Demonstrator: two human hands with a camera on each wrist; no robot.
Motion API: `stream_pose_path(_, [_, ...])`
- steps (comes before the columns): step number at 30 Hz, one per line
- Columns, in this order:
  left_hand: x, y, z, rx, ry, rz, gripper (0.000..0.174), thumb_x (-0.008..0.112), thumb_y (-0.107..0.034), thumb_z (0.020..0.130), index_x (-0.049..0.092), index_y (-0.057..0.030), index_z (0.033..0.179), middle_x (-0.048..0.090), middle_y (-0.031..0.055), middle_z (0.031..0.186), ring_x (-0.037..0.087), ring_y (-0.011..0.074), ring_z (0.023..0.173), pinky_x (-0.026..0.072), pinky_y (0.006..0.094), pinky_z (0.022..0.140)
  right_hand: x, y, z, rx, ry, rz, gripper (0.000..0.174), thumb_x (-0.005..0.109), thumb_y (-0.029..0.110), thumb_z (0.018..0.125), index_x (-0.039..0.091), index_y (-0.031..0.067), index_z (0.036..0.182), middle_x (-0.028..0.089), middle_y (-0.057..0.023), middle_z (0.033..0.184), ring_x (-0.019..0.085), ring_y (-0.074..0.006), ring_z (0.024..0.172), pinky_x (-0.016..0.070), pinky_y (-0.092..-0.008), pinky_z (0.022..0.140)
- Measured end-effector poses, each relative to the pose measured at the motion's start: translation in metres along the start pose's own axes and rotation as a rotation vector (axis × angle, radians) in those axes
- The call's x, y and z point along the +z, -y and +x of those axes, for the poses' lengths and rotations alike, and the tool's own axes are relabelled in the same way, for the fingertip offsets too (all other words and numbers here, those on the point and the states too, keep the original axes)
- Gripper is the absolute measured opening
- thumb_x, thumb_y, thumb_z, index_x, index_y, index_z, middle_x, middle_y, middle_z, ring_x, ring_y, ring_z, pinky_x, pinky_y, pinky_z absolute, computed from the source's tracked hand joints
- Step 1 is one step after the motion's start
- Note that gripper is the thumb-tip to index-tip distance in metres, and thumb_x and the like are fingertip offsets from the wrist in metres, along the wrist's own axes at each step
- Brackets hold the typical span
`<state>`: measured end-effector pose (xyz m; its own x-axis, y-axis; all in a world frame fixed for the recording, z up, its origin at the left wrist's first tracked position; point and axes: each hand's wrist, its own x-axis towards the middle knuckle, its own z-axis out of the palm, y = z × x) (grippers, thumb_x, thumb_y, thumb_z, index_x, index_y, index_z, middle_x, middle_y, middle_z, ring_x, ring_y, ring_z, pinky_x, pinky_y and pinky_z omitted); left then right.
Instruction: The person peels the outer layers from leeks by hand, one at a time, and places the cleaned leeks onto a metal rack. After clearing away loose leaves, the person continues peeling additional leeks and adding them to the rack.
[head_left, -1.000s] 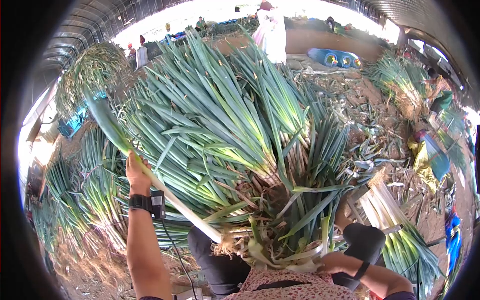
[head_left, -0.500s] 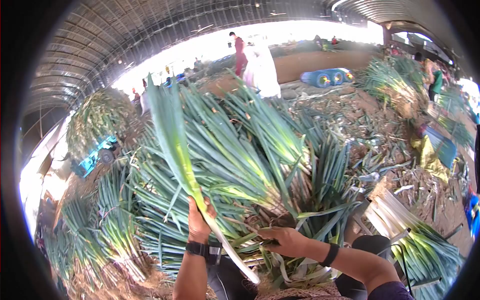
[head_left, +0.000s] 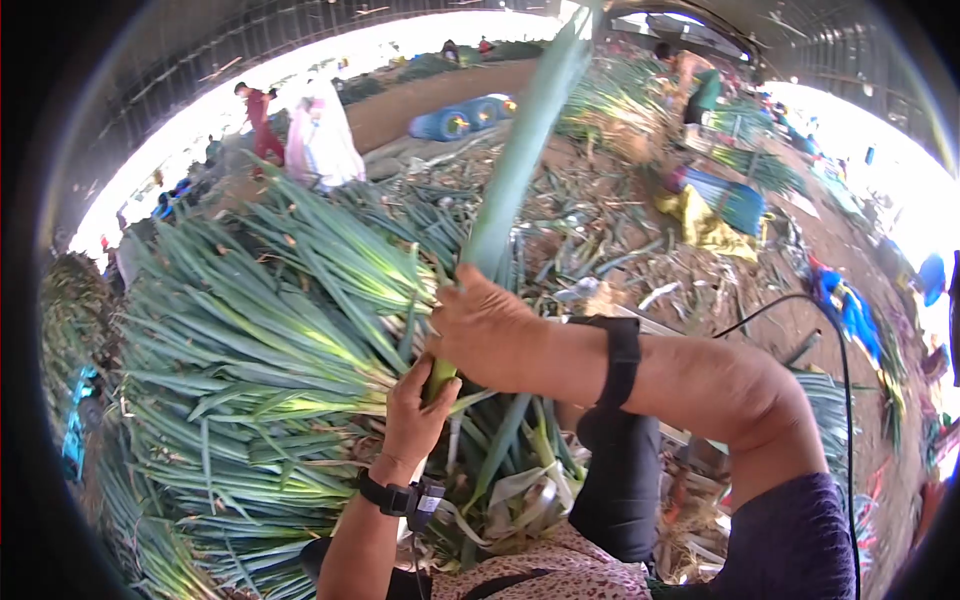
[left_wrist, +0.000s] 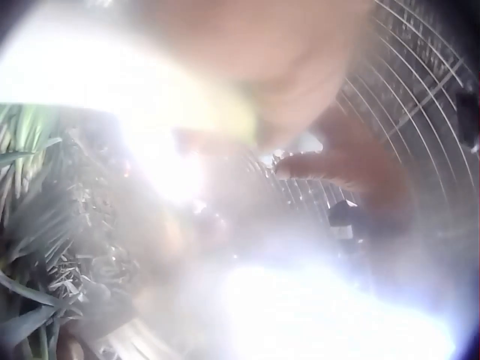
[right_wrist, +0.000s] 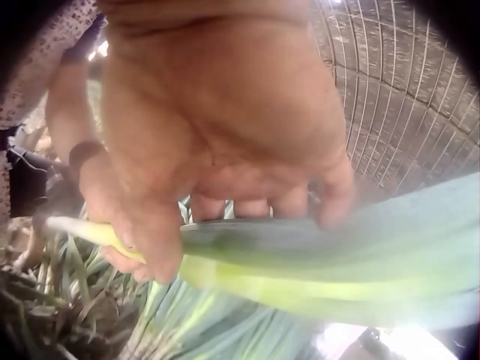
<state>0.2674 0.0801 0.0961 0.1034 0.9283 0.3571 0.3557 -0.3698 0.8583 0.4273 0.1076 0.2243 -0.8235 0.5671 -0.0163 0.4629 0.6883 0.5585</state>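
Fingers of the right hand curl round the leek where its leaves begin, thumb on the opposite side; just below, the left hand grips its yellow-green part between thumb and fingers. Its leaves slant up past the right hand. Beyond lie heaped leeks, then leaf scraps, a yellow cloth and blue rolls.

The person's bare left hand reaches up from below, thumb and fingers curled, a black strap around the wrist. The bare right hand, curled too, is just above it; its forearm, with a broad black band, runs to a bent elbow and dark purple sleeve.
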Motion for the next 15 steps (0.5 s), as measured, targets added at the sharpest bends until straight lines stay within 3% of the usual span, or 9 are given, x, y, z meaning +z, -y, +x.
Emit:
stream_pose_path(1, [0.011, -0.016, 0.004, 0.159, -0.003, 0.091, 0.045, 0.066, -0.013, 0.080, 0.053, -0.0047, 0.122, 0.064, 0.0159, 0.097, 0.064, 0.0280, 0.083, 0.0509, 0.0339, 0.072, 0.002, -0.009, -0.010, 0.011, 0.061, 0.011, 0.021, 0.061, 0.025, 0.075, 0.065, 0.0191, 0.095, 0.059, 0.0038, 0.095, 0.054, -0.0170, 0.095, 0.0330, -0.0343, 0.085])
stream_pose_path(2, [0.024, -0.015, 0.007, 0.330, -0.032, 0.193, 0.047, 0.068, -0.014, 0.080, 0.052, -0.0057, 0.123, 0.065, 0.0150, 0.097, 0.065, 0.0294, 0.086, 0.0522, 0.0350, 0.072, 0.004, -0.019, -0.024, 0.021, 0.117, 0.026, 0.020, 0.061, 0.024, 0.075, 0.065, 0.0192, 0.095, 0.058, 0.0041, 0.092, 0.054, -0.0163, 0.092, 0.0333, -0.0344, 0.083])
stream_pose_path(3, [0.036, -0.019, 0.011, 0.363, 0.005, 0.237, 0.048, 0.069, -0.015, 0.079, 0.053, -0.0063, 0.123, 0.064, 0.0143, 0.097, 0.065, 0.0298, 0.085, 0.0527, 0.0359, 0.071, 0.009, -0.026, -0.040, 0.030, 0.169, 0.041, 0.019, 0.061, 0.023, 0.076, 0.065, 0.0192, 0.094, 0.058, 0.0045, 0.088, 0.054, -0.0156, 0.089, 0.0337, -0.0345, 0.081])
stream_pose_path(6, [0.074, -0.028, 0.017, 0.432, 0.079, 0.368, 0.047, 0.073, -0.021, 0.074, 0.056, -0.0107, 0.117, 0.064, 0.0080, 0.096, 0.065, 0.0267, 0.077, 0.0535, 0.0357, 0.065, 0.063, -0.033, -0.094, 0.108, -0.137, 0.164, 0.020, 0.063, 0.020, 0.073, 0.062, 0.0188, 0.093, 0.058, 0.0010, 0.080, 0.056, -0.0170, 0.089, 0.0352, -0.0373, 0.084])
stream_pose_path(8, [0.091, -0.043, 0.023, 0.526, 0.161, 0.408, 0.053, 0.074, -0.015, 0.071, 0.054, -0.0132, 0.120, 0.065, 0.0109, 0.095, 0.064, 0.0295, 0.078, 0.0528, 0.0360, 0.065, 0.072, -0.037, -0.125, 0.196, -0.023, 0.321, 0.027, 0.065, 0.019, 0.072, 0.059, 0.0170, 0.098, 0.058, -0.0015, 0.081, 0.057, -0.0195, 0.090, 0.0376, -0.0403, 0.086])
stream_pose_path(11, [0.108, -0.052, 0.028, 0.656, 0.159, 0.354, 0.051, 0.075, -0.013, 0.069, 0.057, -0.0105, 0.116, 0.061, 0.0092, 0.104, 0.059, 0.0286, 0.093, 0.0471, 0.0374, 0.080, 0.096, -0.044, -0.184, 0.410, 0.213, 0.520, 0.039, 0.068, 0.018, 0.069, 0.055, 0.0145, 0.106, 0.059, -0.0053, 0.084, 0.059, -0.0242, 0.093, 0.0430, -0.0435, 0.086])
stream_pose_path(12, [0.107, -0.055, 0.028, 0.684, 0.145, 0.343, 0.050, 0.075, -0.012, 0.068, 0.058, -0.0095, 0.115, 0.060, 0.0090, 0.107, 0.058, 0.0288, 0.098, 0.0456, 0.0377, 0.083, 0.102, -0.053, -0.210, 0.460, 0.257, 0.584, 0.041, 0.069, 0.019, 0.070, 0.055, 0.0155, 0.109, 0.060, -0.0066, 0.086, 0.060, -0.0263, 0.091, 0.0460, -0.0417, 0.079])
stream_pose_path(13, [0.101, -0.050, 0.022, 0.608, 0.160, 0.317, 0.050, 0.076, -0.010, 0.068, 0.059, -0.0077, 0.115, 0.057, 0.0103, 0.113, 0.053, 0.0298, 0.105, 0.0414, 0.0393, 0.091, 0.111, -0.057, -0.240, 0.519, 0.238, 0.557, 0.045, 0.069, 0.019, 0.070, 0.055, 0.0176, 0.113, 0.060, -0.0077, 0.091, 0.060, -0.0269, 0.092, 0.0452, -0.0420, 0.081])
stream_pose_path(15, [0.086, -0.013, 0.008, 0.454, 0.251, 0.245, 0.047, 0.073, -0.007, 0.071, 0.058, -0.0043, 0.115, 0.057, 0.0144, 0.112, 0.054, 0.0315, 0.104, 0.0429, 0.0391, 0.091, 0.126, -0.069, -0.299, 0.644, 0.259, 0.578, 0.044, 0.068, 0.017, 0.073, 0.057, 0.0180, 0.115, 0.062, -0.0077, 0.096, 0.059, -0.0256, 0.097, 0.0431, -0.0409, 0.087])
